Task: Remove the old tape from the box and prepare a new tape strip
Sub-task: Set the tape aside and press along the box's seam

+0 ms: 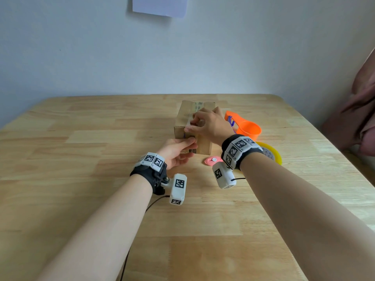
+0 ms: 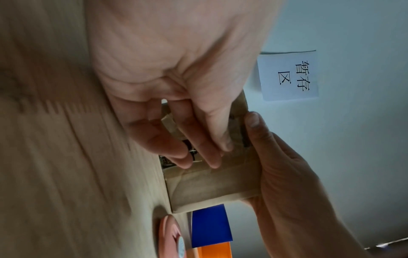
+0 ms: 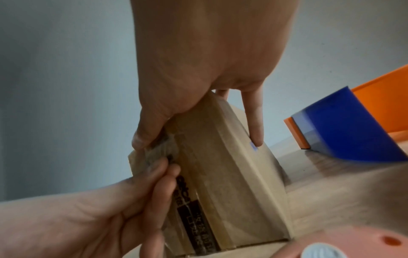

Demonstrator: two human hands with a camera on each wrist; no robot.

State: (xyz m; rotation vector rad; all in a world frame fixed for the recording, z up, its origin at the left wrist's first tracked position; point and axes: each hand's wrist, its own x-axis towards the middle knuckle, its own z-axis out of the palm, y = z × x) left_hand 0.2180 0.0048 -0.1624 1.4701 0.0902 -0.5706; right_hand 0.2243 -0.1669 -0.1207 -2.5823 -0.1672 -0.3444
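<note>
Our left hand (image 1: 176, 151) braces the box (image 1: 188, 128), fingers straight against its near face — so it stays put. Our right hand (image 1: 209, 124) pinches the old tape (image 1: 189, 123) at the top edge, to peel it.

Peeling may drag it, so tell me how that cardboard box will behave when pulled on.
The cardboard box looks small and probably light, so it could slide on the smooth wooden table. It stands taller than wide, so may tip. The left hand bracing its front face likely prevents both.
</note>
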